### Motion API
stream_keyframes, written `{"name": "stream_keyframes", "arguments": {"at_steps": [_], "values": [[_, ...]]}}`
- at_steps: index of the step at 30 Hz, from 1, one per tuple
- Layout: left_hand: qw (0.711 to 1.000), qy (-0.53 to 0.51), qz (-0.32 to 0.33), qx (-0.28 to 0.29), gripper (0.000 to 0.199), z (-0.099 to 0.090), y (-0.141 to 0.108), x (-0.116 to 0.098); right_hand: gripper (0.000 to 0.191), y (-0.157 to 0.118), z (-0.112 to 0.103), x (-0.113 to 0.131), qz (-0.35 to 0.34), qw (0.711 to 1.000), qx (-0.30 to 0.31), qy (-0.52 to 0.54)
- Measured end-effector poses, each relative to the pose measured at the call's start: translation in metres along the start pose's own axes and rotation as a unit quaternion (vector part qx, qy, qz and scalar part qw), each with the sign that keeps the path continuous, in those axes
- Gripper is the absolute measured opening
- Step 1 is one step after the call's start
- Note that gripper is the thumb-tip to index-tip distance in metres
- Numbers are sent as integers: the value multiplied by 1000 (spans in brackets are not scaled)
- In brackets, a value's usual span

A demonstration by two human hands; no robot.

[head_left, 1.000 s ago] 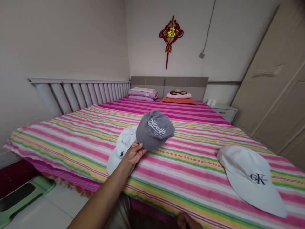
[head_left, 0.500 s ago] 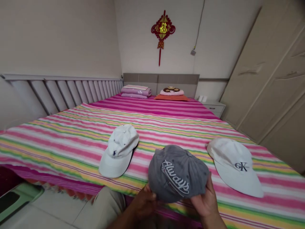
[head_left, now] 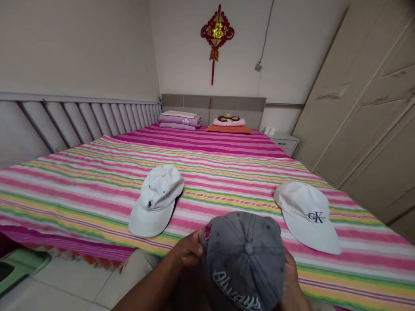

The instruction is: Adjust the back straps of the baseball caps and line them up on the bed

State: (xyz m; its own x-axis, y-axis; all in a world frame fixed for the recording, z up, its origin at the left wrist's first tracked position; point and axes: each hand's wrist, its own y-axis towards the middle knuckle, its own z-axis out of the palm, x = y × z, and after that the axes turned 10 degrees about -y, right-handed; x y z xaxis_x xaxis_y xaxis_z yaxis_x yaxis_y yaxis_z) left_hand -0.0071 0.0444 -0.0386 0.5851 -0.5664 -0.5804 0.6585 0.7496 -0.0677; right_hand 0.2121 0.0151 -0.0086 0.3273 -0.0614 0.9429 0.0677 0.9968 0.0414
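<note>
A grey baseball cap with white "Always" lettering is held at the near edge of the bed, its crown and top button facing up. My left hand is closed on the cap's left side, near a small red mark. On the opposite side my right hand grips it, with most of its fingers hidden behind the cap. To the left, a white cap with a small dark logo lies on the bed. Another white cap with "CK"-like letters rests on the right.
The bed's striped sheet spreads beneath the caps. Folded purple bedding and a pink-and-orange stack sit by the headboard. A green stool stands at lower left, a nightstand and wardrobe at right.
Both hands have tipped the grey cap so that its top now faces up, and drawn it lower in view. The lettering has shifted downward. The two white caps have stayed on the bed.
</note>
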Motion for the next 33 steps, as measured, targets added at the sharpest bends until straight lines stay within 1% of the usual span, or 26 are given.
{"name": "stream_keyframes", "arguments": {"at_steps": [3, 6, 8, 10, 11, 13, 15, 17, 20, 22, 23, 25, 27, 28, 30, 31, 33], "values": [[1000, 0, -22, 15, 56, 14, -1, -6, 14, -4, -5, 7, 26, 999, -18, 35], [1000, -22, 0, 15, 52, 23, -3, -11, 19, -8, -7, 14, 58, 996, 13, 67], [999, -21, 24, 1, 44, 29, -3, -14, 17, -13, -7, 15, 78, 992, 36, 93], [999, -5, 33, -6, 36, 34, -2, -16, 14, -17, -8, 13, 98, 987, 49, 115], [999, 4, 35, -6, 35, 37, -1, -17, 16, -20, -9, 12, 106, 986, 48, 121], [999, 14, 45, -2, 37, 42, 0, -19, 26, -24, -12, 8, 116, 985, 46, 119], [998, 15, 58, -1, 39, 47, 0, -22, 36, -27, -16, 8, 118, 986, 48, 108], [998, 18, 59, -3, 38, 51, 0, -25, 40, -30, -18, 10, 114, 986, 49, 108], [997, 45, 54, -14, 31, 60, -1, -30, 38, -32, -18, 19, 96, 985, 23, 139], [996, 75, 53, -9, 23, 66, -3, -35, 33, -33, -16, 25, 92, 984, -2, 153], [995, 87, 55, -1, 23, 68, -4, -37, 29, -34, -15, 27, 93, 983, -13, 158], [994, 95, 57, 19, 33, 72, -6, -41, 29, -35, -13, 30, 95, 981, -27, 169], [994, 88, 55, 26, 47, 74, -8, -43, 35, -37, -12, 31, 97, 979, -27, 178], [995, 86, 52, 24, 49, 74, -9, -43, 38, -38, -12, 32, 103, 978, -27, 178], [994, 96, 50, 3, 42, 75, -10, -42, 39, -41, -12, 33, 109, 978, -33, 178], [993, 104, 52, -15, 37, 76, -10, -41, 36, -42, -11, 34, 103, 978, -33, 179], [990, 119, 63, -47, 28, 78, -11, -41, 25, -44, -10, 36, 65, 981, -17, 181]]}}
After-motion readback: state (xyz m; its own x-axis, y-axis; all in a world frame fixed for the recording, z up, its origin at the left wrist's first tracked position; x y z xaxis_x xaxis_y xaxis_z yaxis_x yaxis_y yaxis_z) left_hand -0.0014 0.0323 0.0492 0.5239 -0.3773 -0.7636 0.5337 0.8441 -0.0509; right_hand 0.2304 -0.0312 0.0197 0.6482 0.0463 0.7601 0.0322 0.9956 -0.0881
